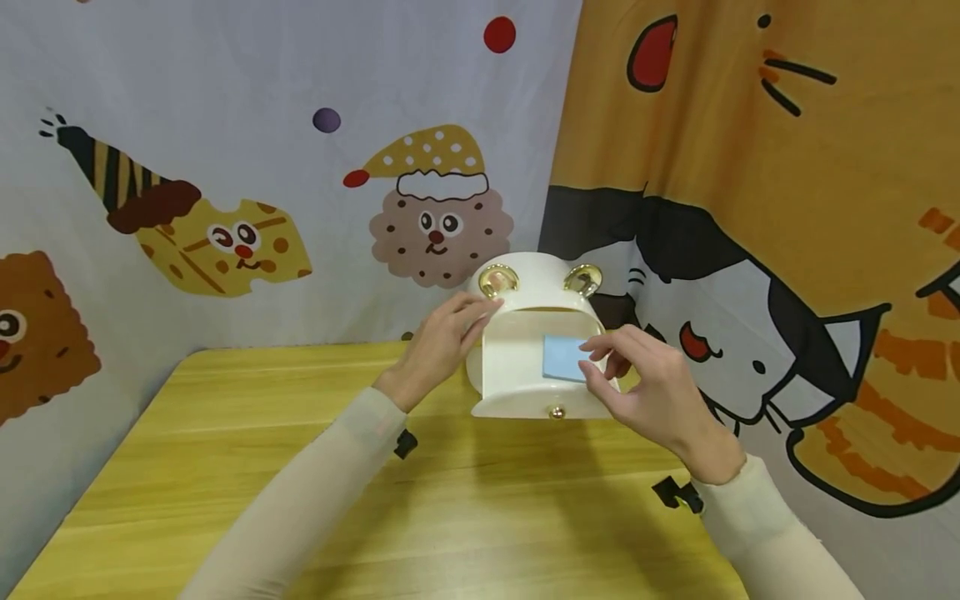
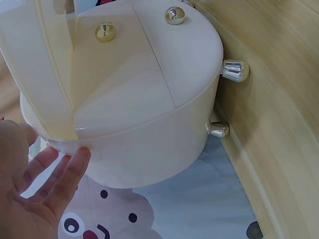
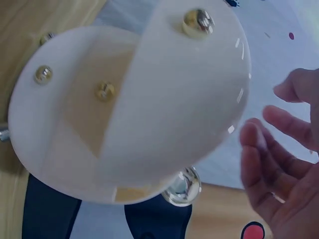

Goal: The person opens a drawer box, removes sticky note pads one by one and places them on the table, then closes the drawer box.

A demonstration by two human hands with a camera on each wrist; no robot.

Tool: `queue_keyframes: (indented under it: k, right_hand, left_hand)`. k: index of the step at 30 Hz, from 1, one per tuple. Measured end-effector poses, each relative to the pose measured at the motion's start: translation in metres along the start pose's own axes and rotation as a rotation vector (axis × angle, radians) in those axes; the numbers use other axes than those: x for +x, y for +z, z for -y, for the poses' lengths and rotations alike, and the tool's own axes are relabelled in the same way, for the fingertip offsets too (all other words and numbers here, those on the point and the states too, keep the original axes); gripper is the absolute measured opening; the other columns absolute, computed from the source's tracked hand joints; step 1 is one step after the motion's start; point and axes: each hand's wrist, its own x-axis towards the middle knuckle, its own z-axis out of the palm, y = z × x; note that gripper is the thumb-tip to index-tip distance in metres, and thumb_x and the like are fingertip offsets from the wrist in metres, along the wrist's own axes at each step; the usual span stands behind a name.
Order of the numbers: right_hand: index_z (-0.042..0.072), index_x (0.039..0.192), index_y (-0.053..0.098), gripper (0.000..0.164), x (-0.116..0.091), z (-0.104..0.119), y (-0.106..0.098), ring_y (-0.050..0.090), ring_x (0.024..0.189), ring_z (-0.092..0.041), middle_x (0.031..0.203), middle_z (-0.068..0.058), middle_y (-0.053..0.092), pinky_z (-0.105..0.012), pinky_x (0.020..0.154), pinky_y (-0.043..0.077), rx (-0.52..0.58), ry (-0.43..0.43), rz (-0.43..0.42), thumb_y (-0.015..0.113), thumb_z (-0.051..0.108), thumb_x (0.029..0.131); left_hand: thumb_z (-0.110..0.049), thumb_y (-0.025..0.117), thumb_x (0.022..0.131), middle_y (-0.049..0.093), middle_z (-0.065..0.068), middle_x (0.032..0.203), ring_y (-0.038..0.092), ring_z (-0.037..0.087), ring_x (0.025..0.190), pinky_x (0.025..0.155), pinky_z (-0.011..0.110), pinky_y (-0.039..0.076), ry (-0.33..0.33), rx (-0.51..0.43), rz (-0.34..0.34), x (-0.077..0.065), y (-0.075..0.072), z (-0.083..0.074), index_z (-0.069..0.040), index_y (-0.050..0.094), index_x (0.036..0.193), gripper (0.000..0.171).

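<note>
Cloth [image 1: 262,167] with cartoons hangs behind white box [image 1: 517,346]

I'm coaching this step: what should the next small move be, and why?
Perhaps lower the right hand and pinch the blue pad: the thumb and fingers are parted, holding nothing, over the pad's right edge in the head view, and the left hand touches the white box.

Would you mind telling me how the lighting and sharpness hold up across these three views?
Head: soft shadows fall on the wood-patterned table in front of the white container, with a pale sheen nearby; left wrist: small bright reflections on the gold knobs; right wrist: white glints along the curved edge of the front panel, and the picture looks slightly soft.
</note>
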Motion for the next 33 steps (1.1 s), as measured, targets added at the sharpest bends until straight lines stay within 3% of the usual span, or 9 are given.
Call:
queue_keyframes:
  k: [6,14,33]
  right_hand:
    - [0.016,0.113,0.085,0.021,0.012,-0.015,-0.005,0.067,0.079,-0.010,0.099,0.000,0.079,-0.021,0.071,0.060,-0.038,0.070,0.093,0.094,0.013,0.094]
    - [0.020,0.117,0.087,0.019,0.020,-0.027,-0.012,0.070,0.088,-0.016,0.102,0.009,0.077,-0.033,0.074,0.065,-0.057,0.143,0.272,0.093,0.020,0.099]
    - [0.017,0.136,0.084,0.038,0.052,-0.045,-0.016,0.078,0.110,-0.021,0.130,-0.001,0.082,-0.042,0.089,0.067,-0.049,0.148,0.591,0.094,0.028,0.101]
  left_hand:
    - [-0.015,0.066,0.120,0.076,0.011,0.139,0.075,0.025,0.113,0.096,0.039,0.068,-0.001,0.000,0.014,-0.001,-0.001,-0.001,-0.014,0.073,0.159,0.040]
    - [-0.014,0.068,0.119,0.076,0.011,0.138,0.074,0.025,0.110,0.093,0.039,0.067,0.009,0.003,0.005,-0.003,-0.001,-0.001,-0.013,0.074,0.158,0.039]
    - [-0.016,0.067,0.120,0.076,0.011,0.139,0.076,0.025,0.113,0.096,0.039,0.068,0.014,0.014,0.002,-0.002,0.001,0.001,-0.014,0.073,0.159,0.039]
